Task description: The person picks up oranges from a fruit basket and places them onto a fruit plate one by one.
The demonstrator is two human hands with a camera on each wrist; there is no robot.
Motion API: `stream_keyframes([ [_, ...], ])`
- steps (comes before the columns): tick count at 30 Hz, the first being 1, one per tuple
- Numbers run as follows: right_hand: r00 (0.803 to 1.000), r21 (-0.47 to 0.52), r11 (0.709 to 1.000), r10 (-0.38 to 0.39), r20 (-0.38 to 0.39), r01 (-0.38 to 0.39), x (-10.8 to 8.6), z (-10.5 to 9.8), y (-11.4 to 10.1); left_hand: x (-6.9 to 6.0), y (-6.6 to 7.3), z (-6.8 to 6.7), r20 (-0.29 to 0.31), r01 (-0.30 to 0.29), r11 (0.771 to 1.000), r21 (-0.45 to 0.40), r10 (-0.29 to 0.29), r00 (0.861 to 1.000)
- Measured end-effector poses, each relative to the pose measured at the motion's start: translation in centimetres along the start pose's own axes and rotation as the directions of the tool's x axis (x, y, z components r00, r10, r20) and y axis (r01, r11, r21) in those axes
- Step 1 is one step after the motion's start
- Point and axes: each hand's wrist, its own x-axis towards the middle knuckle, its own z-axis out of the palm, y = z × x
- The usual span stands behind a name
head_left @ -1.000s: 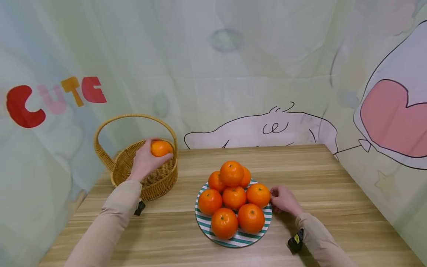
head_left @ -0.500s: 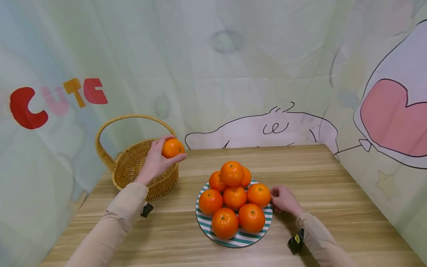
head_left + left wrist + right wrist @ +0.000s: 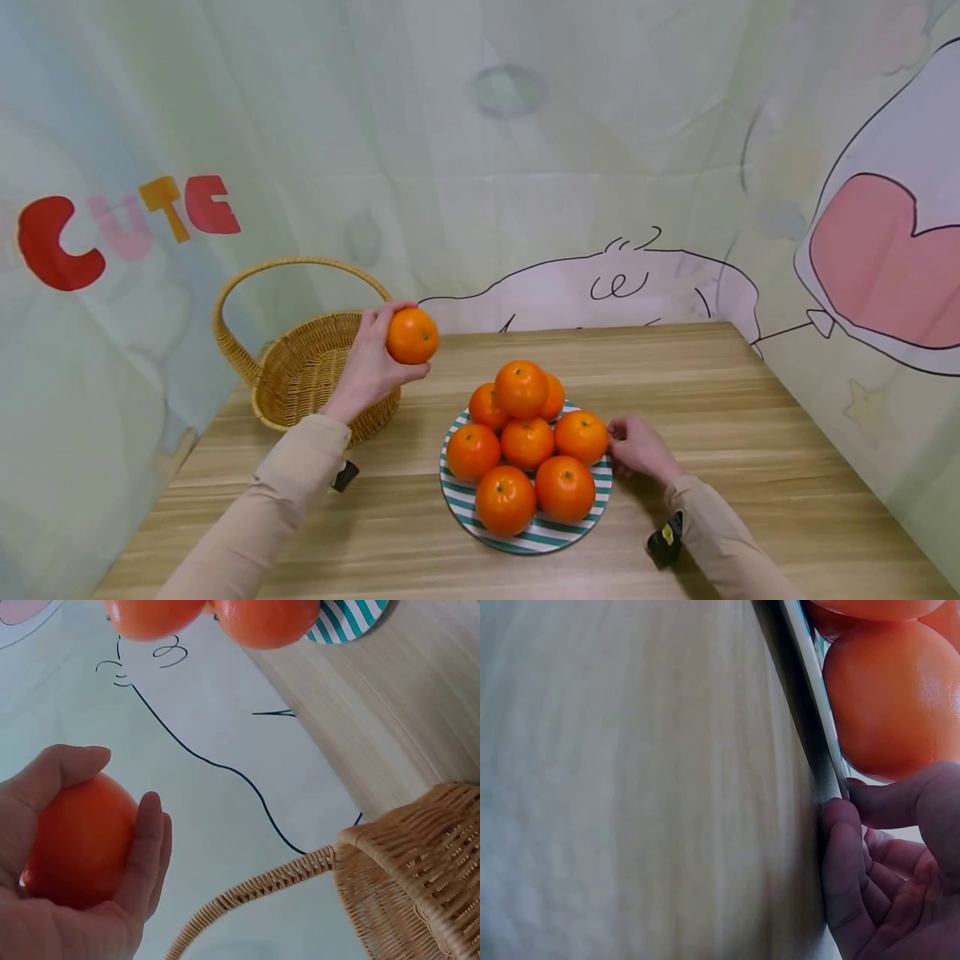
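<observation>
My left hand [image 3: 371,367] holds an orange [image 3: 412,336] in the air by the right side of a wicker basket [image 3: 288,375]. In the left wrist view the thumb and fingers wrap around that orange [image 3: 82,844]. On a plate with green and white stripes [image 3: 517,546] several more oranges [image 3: 506,501] are heaped, one of them resting on top [image 3: 521,388]. At the plate's right edge is my right hand [image 3: 641,450]. The right wrist view shows its thumb and index finger pinching the plate's rim [image 3: 821,697], close beside an orange [image 3: 892,697].
The basket's tall arched handle [image 3: 300,261] rises over its opening, and the left forearm hides part of its front. All stands on a wooden table [image 3: 675,367]. A printed curtain [image 3: 450,167] hangs behind the table and along its sides.
From over the basket, my left hand has moved right with the orange, past the basket's rim. The right hand stays at the plate, and the heaped oranges look unmoved.
</observation>
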Motion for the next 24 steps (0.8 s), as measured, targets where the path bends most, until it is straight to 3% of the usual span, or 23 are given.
stream_keyframes([
  [6,1.000,0.000,1.000,-0.001,0.000,0.001,0.0,0.1,0.1,-0.3,0.9,0.7,0.001,-0.080,0.997,-0.004,0.080,0.997],
  [15,1.000,-0.002,1.000,-0.001,0.000,0.001,0.1,0.1,0.1,-1.4,2.7,1.9,-0.003,-0.212,0.977,-0.004,0.212,0.977],
  [24,1.000,-0.001,1.000,-0.005,0.005,0.005,-0.1,0.1,-0.1,-2.3,4.5,2.3,0.026,-0.238,0.970,-0.041,0.240,0.971],
])
